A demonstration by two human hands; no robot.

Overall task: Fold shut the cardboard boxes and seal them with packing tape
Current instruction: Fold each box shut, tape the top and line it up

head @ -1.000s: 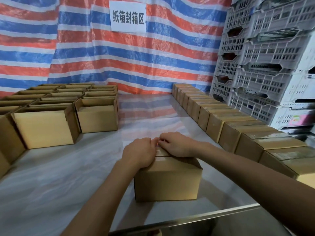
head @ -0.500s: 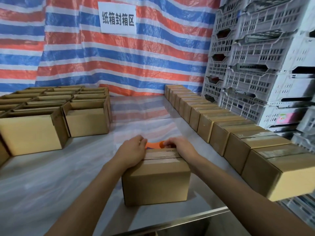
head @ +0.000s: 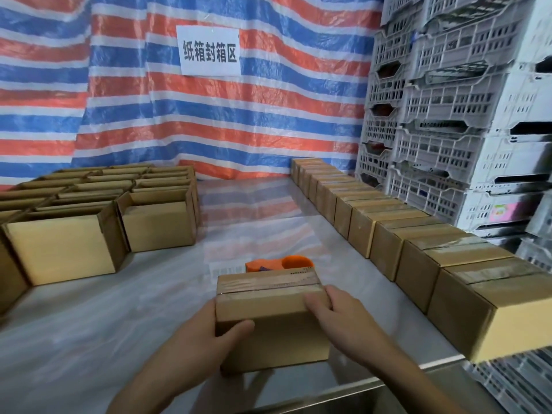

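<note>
A small closed cardboard box with clear tape along its top seam sits near the table's front edge. My left hand grips its left side, thumb across the front face. My right hand holds its right end, fingers curled over the top edge. Just behind the box lies an orange tape dispenser, partly hidden by it.
Several open boxes stand at the left of the steel table. A row of taped boxes runs along the right edge. White plastic crates are stacked behind them. A striped tarp hangs at the back.
Both hands slid from the box's taped top toward me and now hold its sides. The orange dispenser behind the box has come into view. The camera moved closer.
</note>
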